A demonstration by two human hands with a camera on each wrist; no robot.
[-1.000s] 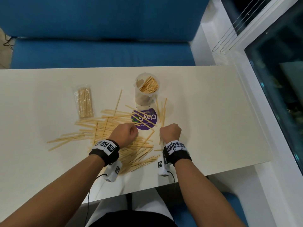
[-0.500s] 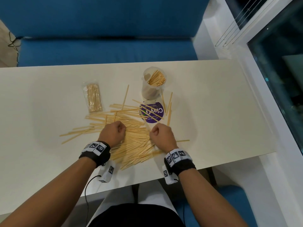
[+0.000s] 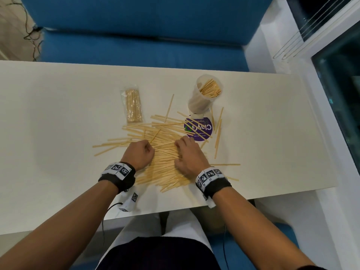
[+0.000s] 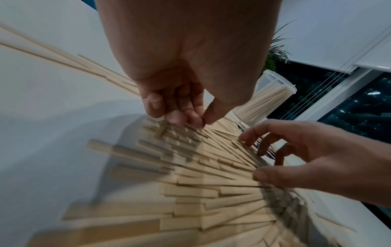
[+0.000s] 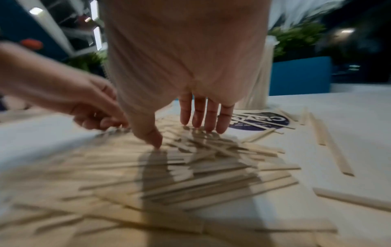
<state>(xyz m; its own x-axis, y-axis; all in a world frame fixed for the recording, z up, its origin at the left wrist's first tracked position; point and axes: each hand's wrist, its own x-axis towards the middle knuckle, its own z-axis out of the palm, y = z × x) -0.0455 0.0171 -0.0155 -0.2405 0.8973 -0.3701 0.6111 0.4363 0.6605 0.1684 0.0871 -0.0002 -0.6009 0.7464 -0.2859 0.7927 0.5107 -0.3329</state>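
Note:
Many loose wooden sticks (image 3: 165, 152) lie in a heap on the cream table (image 3: 58, 117). My left hand (image 3: 140, 152) sits at the heap's left side. Its fingers are curled, and in the left wrist view the left hand (image 4: 186, 118) touches the sticks (image 4: 211, 175) with its tips, with no stick plainly between them. My right hand (image 3: 186, 152) lies on the heap's right side. In the right wrist view the right hand (image 5: 190, 130) has straight fingers (image 5: 209, 117) and its thumb pressing down on the sticks (image 5: 201, 167).
Behind the heap, an upright clear tub (image 3: 206, 94) holds more sticks. Its purple lid (image 3: 198, 127) lies flat in front of it, under a few sticks. A wrapped packet of sticks (image 3: 133, 106) lies at the back left. A blue sofa (image 3: 136, 45) runs behind the table.
My right hand has moved left onto the heap and opened from a fist to straight fingers. The left hand has stayed curled at the heap's left side.

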